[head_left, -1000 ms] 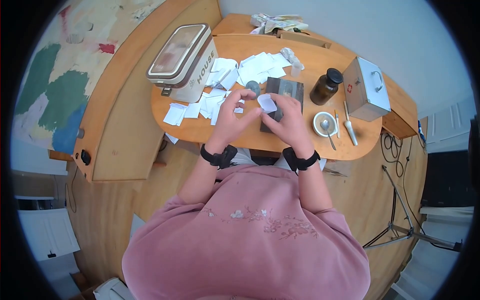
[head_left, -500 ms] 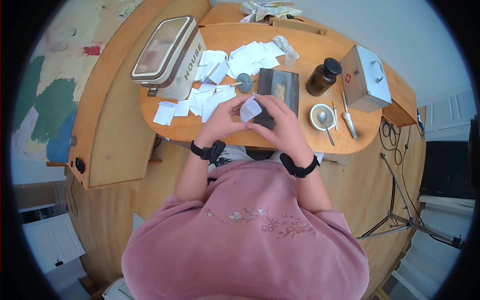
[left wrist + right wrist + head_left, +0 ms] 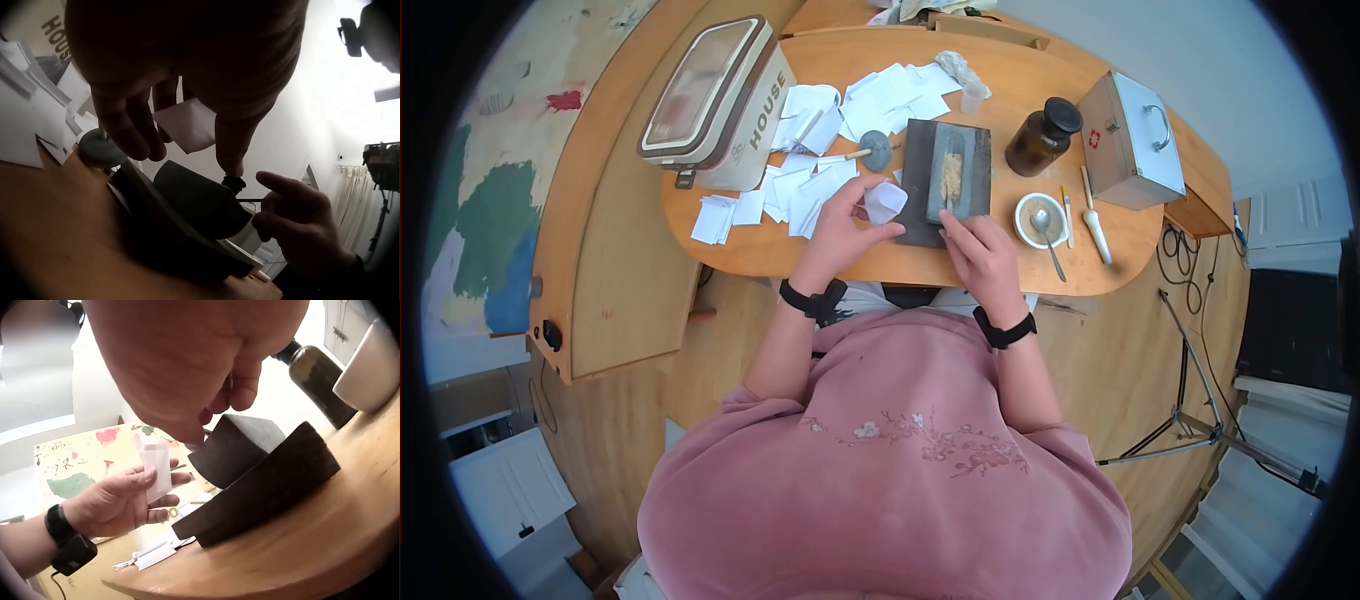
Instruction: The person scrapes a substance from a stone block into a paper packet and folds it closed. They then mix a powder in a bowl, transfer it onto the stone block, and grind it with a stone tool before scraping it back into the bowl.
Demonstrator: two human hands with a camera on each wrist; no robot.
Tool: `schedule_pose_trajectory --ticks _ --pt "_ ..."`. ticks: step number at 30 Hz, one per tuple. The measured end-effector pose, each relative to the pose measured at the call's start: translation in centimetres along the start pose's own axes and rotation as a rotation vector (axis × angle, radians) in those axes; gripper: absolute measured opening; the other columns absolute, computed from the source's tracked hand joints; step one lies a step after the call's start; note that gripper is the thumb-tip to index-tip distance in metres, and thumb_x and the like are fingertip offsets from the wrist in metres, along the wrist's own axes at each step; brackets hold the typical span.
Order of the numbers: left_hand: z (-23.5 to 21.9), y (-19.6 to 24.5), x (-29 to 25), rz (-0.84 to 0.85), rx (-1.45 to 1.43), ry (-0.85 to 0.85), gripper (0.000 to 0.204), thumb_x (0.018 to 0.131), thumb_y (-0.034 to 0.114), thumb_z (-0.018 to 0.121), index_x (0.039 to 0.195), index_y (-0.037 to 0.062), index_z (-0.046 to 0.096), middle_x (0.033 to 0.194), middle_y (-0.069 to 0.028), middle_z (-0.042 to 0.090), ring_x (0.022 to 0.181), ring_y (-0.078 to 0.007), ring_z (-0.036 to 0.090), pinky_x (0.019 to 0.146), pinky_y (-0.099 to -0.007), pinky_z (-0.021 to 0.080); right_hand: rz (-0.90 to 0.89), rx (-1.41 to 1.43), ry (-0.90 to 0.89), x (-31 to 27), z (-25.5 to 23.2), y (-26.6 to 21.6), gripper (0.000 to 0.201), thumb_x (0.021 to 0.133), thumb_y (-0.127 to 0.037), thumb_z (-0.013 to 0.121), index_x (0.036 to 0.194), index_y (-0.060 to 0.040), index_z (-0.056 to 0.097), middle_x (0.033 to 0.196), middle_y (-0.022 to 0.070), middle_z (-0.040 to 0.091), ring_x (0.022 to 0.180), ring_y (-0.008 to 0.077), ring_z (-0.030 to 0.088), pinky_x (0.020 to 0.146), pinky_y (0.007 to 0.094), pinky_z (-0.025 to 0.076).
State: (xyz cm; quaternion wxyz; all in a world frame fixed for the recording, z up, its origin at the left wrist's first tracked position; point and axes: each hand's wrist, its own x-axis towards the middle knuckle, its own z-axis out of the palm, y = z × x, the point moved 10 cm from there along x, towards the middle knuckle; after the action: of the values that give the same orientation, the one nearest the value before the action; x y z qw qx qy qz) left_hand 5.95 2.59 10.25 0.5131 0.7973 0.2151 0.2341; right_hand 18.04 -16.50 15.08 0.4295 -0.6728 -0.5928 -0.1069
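Observation:
My left hand (image 3: 840, 235) holds a small folded white paper packet (image 3: 886, 203) between thumb and fingers; in the right wrist view the thumb lies on the packet (image 3: 159, 472). Beside it, a grey stone trough (image 3: 972, 165) with tan powder (image 3: 952, 178) rests on a dark slab (image 3: 918, 150). At the trough's near end, my right hand (image 3: 983, 262) pinches a thin tool, seen as a thin dark line (image 3: 251, 200) in the left wrist view. The tool's tip is too small to make out.
White papers (image 3: 890, 95) and a round grey stone piece (image 3: 876, 150) lie left of the slab. To the right stand a brown jar (image 3: 1040, 138), a white bowl (image 3: 1026, 212) with a spoon and a metal case (image 3: 1135, 145). A HOUSE box (image 3: 740, 150) stands at left.
The hands have moved apart. The packet, earlier between both hands, is now in the left hand alone, while the right hand has moved to the trough's near end and pinches a thin tool.

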Motion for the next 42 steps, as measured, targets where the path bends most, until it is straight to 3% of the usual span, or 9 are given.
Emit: schedule_pose_trajectory --ticks 4,6,13,18,20,24,34,36,42 --pt "-0.1 0.1 -0.2 -0.004 0.002 -0.009 0.07 0.083 0.011 0.1 0.145 0.0064 0.067 0.128 -0.0066 0.077 0.111 -0.0178 0.076 0.094 -0.0336 0.061 -0.033 -0.042 0.04 -0.1 0.8 0.3 0.035 0.088 0.0 0.086 0.122 -0.0054 0.081 0.092 0.0071 0.069 0.081 0.0276 0.068 0.069 0.0424 0.054" --pt "-0.3 0.6 -0.3 0.037 0.01 0.022 0.071 0.083 0.016 0.102 0.144 0.006 0.067 0.117 -0.0048 0.077 0.099 -0.0144 0.072 0.087 -0.0319 0.058 -0.043 -0.048 0.054 -0.3 0.8 0.4 0.033 0.088 0.0 0.087 0.12 -0.0053 0.082 0.092 0.0069 0.069 0.079 0.0273 0.068 0.068 0.0423 0.054" --pt "0.1 0.4 0.5 0.023 0.011 0.012 0.073 0.083 0.015 0.101 0.146 0.0053 0.067 0.119 -0.0059 0.077 0.101 -0.0155 0.073 0.087 -0.0324 0.059 -0.087 -0.091 0.045 -0.5 0.3 -0.3 0.032 0.086 0.001 0.085 0.118 -0.0049 0.082 0.093 0.0069 0.071 0.078 0.0256 0.071 0.065 0.0405 0.055" --pt "0.6 0.8 2.5 0.04 0.114 -0.07 0.072 0.083 0.01 0.099 0.148 0.0073 0.067 0.134 -0.0062 0.073 0.109 -0.0172 0.071 0.089 -0.0319 0.058 -0.063 -0.07 0.042 -0.3 -0.4 -0.5 0.033 0.088 0.003 0.085 0.119 -0.0046 0.082 0.095 0.0101 0.074 0.078 0.0291 0.072 0.066 0.0414 0.057" --pt "0.6 1.0 3.5 0.033 0.121 -0.094 0.072 0.083 0.008 0.098 0.149 0.0083 0.067 0.139 -0.006 0.072 0.112 -0.0174 0.07 0.09 -0.0319 0.058 -0.105 -0.088 0.07 -0.1 -0.8 -1.1 0.029 0.087 0.0 0.086 0.115 -0.0041 0.082 0.092 0.0067 0.072 0.076 0.0247 0.071 0.062 0.0391 0.054" --pt "1.1 1.4 5.1 0.047 0.135 -0.16 0.071 0.084 0.003 0.095 0.149 0.0104 0.067 0.148 -0.0058 0.07 0.116 -0.0183 0.069 0.092 -0.0323 0.058 -0.105 -0.081 0.066 0.3 -1.1 -1.5 0.028 0.088 -0.001 0.087 0.115 -0.004 0.082 0.092 0.0067 0.072 0.076 0.0243 0.07 0.061 0.0386 0.054" --pt "2.1 1.0 7.4 0.116 0.113 -0.202 0.07 0.082 -0.005 0.093 0.145 0.0106 0.068 0.154 -0.0082 0.068 0.123 -0.0205 0.068 0.097 -0.033 0.057 -0.141 -0.065 0.051 1.3 -2.1 -2.8 0.041 0.079 0.005 0.078 0.119 -0.004 0.08 0.095 0.007 0.072 0.077 0.0247 0.07 0.063 0.0385 0.054" --pt "2.1 1.0 7.5 0.112 0.098 -0.199 0.067 0.081 0.003 0.093 0.143 0.0101 0.067 0.146 -0.0101 0.071 0.129 -0.032 0.068 0.104 -0.0402 0.057 -0.143 -0.062 0.042 1.7 -2.3 -3.2 0.042 0.079 0.005 0.077 0.12 -0.004 0.08 0.095 0.0069 0.072 0.077 0.0246 0.07 0.063 0.0385 0.055" --pt "2.5 1.8 7.4 0.168 0.037 -0.246 0.073 0.08 -0.004 0.091 0.147 0.0112 0.067 0.156 -0.0083 0.068 0.134 -0.0284 0.068 0.106 -0.0405 0.058 -0.173 -0.024 0.035 2.7 -2.3 -4.3 0.04 0.079 0.005 0.078 0.119 -0.0041 0.081 0.096 0.0068 0.072 0.077 0.0244 0.07 0.063 0.0381 0.055"
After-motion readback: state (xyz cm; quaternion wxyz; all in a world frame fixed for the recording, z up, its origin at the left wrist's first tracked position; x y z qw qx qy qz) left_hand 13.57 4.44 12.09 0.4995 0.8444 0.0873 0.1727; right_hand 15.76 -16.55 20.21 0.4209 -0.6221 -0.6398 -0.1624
